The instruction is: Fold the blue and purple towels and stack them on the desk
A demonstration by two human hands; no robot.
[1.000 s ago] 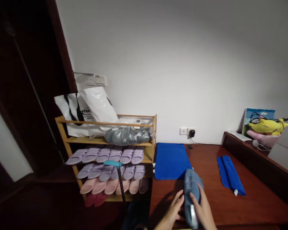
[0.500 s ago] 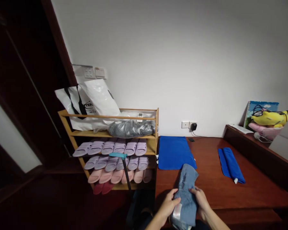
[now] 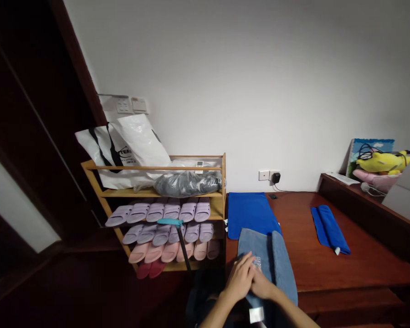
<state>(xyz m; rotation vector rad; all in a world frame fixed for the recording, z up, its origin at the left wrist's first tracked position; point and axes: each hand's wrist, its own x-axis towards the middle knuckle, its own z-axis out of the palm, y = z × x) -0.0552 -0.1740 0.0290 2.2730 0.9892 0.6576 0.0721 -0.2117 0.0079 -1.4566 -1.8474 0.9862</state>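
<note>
A grey-blue towel (image 3: 284, 269) lies partly unfolded at the front left of the table, its near end hanging toward me. Pale lettering shows on its left part, and a white label sits at its near end. My left hand (image 3: 239, 278) rests on that left part with its fingers stretched out. My right hand (image 3: 262, 284) meets it there, crossing over the towel; its fingertips are partly hidden at the left hand. Just beyond, a blue cloth (image 3: 249, 212) is spread flat, and the grey-blue towel overlaps its near edge.
To the right, a rolled blue cloth (image 3: 330, 230) lies on the brown table (image 3: 297, 228). A wooden shoe rack (image 3: 222, 200) with slippers and bags stands at the left. A black plug (image 3: 276, 177) sits in the wall. A raised ledge (image 3: 362, 200) at the right holds a yellow plush toy (image 3: 381, 163).
The grey-blue towel was held up narrow and folded between both hands; now it lies lower and opened wider on the table. My hands have come together on its left part.
</note>
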